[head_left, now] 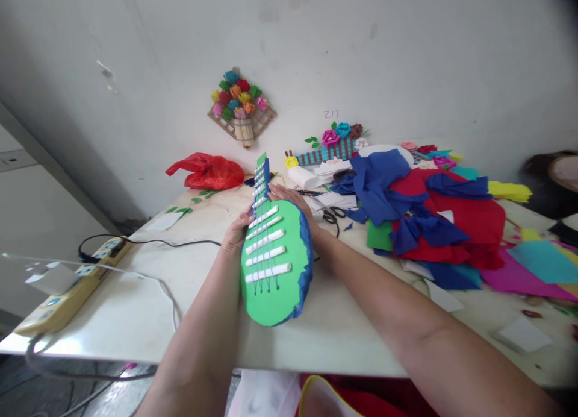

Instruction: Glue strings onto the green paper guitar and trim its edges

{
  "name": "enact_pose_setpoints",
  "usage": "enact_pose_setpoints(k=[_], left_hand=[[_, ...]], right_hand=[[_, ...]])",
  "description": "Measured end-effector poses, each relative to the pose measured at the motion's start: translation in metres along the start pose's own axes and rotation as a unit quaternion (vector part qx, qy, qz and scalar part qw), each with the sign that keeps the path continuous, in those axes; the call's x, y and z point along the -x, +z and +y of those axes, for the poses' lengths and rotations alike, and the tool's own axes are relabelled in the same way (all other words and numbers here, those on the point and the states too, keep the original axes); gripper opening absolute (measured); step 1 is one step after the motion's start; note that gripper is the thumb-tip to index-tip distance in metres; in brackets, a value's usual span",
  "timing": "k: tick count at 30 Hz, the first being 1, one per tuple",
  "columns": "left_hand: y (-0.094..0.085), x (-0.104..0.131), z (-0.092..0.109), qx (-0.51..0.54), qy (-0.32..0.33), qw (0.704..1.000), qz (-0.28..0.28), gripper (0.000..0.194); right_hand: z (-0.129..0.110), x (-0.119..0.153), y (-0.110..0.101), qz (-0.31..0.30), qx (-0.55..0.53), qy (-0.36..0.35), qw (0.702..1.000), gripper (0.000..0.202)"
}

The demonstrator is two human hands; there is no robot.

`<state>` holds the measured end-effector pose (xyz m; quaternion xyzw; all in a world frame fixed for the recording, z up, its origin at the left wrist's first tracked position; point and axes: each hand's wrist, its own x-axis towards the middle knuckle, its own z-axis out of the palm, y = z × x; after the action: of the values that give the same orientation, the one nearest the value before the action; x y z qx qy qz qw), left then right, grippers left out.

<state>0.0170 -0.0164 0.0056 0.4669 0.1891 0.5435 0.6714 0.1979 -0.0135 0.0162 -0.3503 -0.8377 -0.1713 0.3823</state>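
Note:
A handmade toy guitar with a bright green face and blue paper round its side is held tilted above the table, neck pointing away from me. White bars lie across its face and neck, and thin strings run over them to small holes near the bottom. My left hand grips the guitar's left edge where body and neck meet. On the far right side, my right hand is closed against the body near the neck; the guitar partly hides its fingers.
Crumpled blue and red paper is heaped at right, beside black scissors. A red plastic bag lies at the back left. A power strip with cables runs along the left edge. Paper-flower decorations hang on the wall.

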Motion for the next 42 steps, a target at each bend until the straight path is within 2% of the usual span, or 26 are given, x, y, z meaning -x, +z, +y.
enact_pose_setpoints(k=[5,10,16,24,28,31,34,38,42], left_hand=[[0.001,0.001,0.0,-0.008,-0.002,1.0,-0.001,0.052],[0.0,0.0,0.002,0.001,-0.001,1.0,0.001,0.051],[-0.002,0.0,0.001,0.001,-0.001,1.0,-0.001,0.05],[0.0,0.001,0.002,-0.006,-0.003,1.0,0.002,0.047],[-0.005,-0.001,0.001,-0.016,-0.008,1.0,0.005,0.051],[-0.008,-0.003,0.0,-0.024,-0.011,1.0,0.001,0.057],[-0.008,-0.003,-0.001,-0.027,-0.017,0.999,-0.011,0.063],[-0.005,-0.003,0.0,-0.041,-0.038,0.998,-0.034,0.067],[-0.004,-0.004,0.001,-0.048,-0.042,0.997,-0.045,0.068]], right_hand=[[0.0,0.001,-0.004,0.011,0.022,-0.019,1.0,0.043],[0.006,0.002,0.0,0.068,0.035,0.001,0.997,0.046],[0.009,0.003,0.005,0.102,0.032,-0.021,0.994,0.04],[0.003,0.002,0.002,0.037,-0.042,0.022,0.998,0.04],[0.005,-0.001,-0.001,0.096,-0.133,0.088,0.983,0.044],[0.006,-0.007,-0.006,0.118,-0.253,0.209,0.937,0.04],[0.005,-0.011,-0.011,0.065,-0.386,0.299,0.871,0.036],[0.005,-0.013,-0.011,-0.018,-0.548,0.319,0.773,0.047],[0.004,-0.012,-0.008,-0.055,-0.651,0.339,0.677,0.047]])
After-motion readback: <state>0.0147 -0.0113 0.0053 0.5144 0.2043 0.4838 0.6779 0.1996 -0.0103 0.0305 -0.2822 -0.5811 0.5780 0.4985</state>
